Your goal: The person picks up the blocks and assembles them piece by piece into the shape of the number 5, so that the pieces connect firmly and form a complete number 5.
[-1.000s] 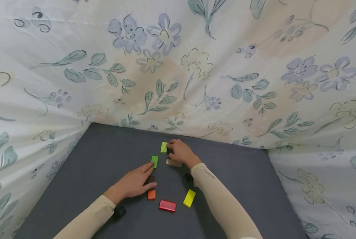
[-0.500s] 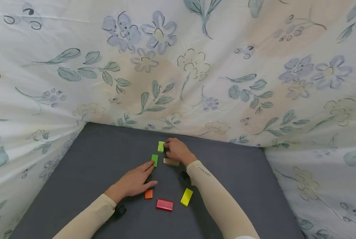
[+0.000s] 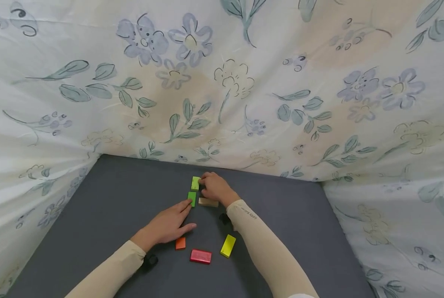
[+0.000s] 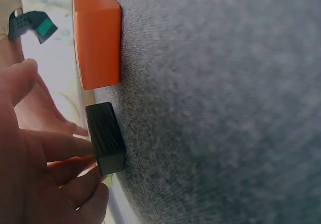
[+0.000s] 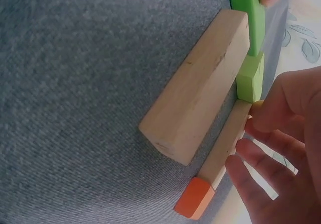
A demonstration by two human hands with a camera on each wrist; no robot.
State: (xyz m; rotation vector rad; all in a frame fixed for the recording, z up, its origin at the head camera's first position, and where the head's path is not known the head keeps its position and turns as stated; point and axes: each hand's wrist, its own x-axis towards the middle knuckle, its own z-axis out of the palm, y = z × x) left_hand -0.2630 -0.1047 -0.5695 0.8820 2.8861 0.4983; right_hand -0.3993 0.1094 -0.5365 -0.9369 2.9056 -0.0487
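My left hand (image 3: 166, 223) reaches across the dark cloth, fingers straight, fingertips on a green block (image 3: 191, 199); the thumb stands apart. A dark block (image 4: 104, 138) is beside its fingers in the left wrist view, hidden under the hand from the head. My right hand (image 3: 219, 188) touches the right side of a light green block (image 3: 195, 183), which stands end to end with the green one. In the right wrist view its spread fingertips lie right at a narrow wooden block (image 5: 225, 143) with an orange block (image 5: 194, 198) at its end. A thicker plain wooden block (image 3: 208, 202) lies just nearer.
Closer to me lie an orange block (image 3: 180, 243), a red block (image 3: 201, 256) and a yellow block (image 3: 227, 246) on the dark grey cloth (image 3: 281, 231). A floral curtain (image 3: 229, 103) rises along the back and both sides.
My left hand has pushed the green block rightward, up to the light green block. The dark block, partly visible earlier, is now under the left hand. My right hand stays by the light green block.
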